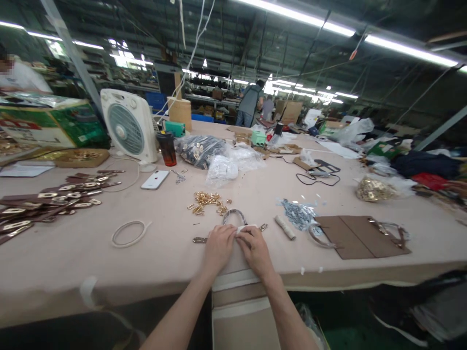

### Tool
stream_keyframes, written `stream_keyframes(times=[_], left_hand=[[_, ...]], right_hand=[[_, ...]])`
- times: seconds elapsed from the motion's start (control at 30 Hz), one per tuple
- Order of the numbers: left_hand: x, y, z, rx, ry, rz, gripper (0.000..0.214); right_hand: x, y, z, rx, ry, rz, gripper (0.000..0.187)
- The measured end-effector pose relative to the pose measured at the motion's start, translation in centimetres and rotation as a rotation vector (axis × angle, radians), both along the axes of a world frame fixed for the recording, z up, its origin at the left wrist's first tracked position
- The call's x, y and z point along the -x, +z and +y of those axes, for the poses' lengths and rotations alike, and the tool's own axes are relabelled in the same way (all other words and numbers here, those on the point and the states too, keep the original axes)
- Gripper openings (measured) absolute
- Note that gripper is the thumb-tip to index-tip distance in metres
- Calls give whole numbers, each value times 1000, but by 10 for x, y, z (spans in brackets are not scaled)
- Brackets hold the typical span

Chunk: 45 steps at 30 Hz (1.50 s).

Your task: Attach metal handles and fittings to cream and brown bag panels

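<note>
Side by side at the table's near edge, my left hand (220, 243) and my right hand (255, 245) are closed, fingertips pinching at a small white strip (241, 229). A dark curved handle (235, 211) arches out beyond my fingers. To the left of my left hand juts a metal-fitted strap end (199, 240); another strap end (263, 227) shows by my right hand. Under my wrists a beige panel (244, 321) with pale bands hangs over the table edge. My fingers hide exactly how the strip, handle and panel meet.
Beyond my hands lie gold fittings (206, 199) and flat grey pieces (299, 214). A pale roll (284, 227) and a brown bag panel (365, 236) lie right. Left are a white coil (127, 234), brown straps (47, 201), a phone (155, 180) and a fan (127, 124).
</note>
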<state>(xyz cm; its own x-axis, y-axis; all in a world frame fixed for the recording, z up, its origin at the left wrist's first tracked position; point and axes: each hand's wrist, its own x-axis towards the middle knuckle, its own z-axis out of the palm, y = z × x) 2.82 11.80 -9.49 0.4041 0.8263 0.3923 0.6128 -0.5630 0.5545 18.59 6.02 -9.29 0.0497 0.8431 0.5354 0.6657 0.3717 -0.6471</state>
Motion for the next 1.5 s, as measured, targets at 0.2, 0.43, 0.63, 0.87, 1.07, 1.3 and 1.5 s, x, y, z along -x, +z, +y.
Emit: stream_keyframes(times=[0.2,0.43,0.63,0.87,1.07,1.3,1.5], left_hand=[[-5,-7,9,-25,-8,-13,30],[-4,-23,19,-52,-39,-59,33],[-2,-16,15,-82,-105,-39,37],[-8,-8,7,-154,-71,27,48],[-7,-12,9,-161,-67,1,46],[-2,-5,-2,-104,-55,6,43],[2,8,-10,-45,-41,-1,48]], right_hand=[[0,8,-1,2,-23,-38,18],[-6,9,-1,13,-24,-4,17],[-13,12,-8,-42,-113,384,17],[-97,6,-30,-136,-574,516,31],[-198,-11,-34,166,-779,-121,37],[-224,-12,-23,349,-718,-291,29],[-239,-26,-22,260,-733,-191,35]])
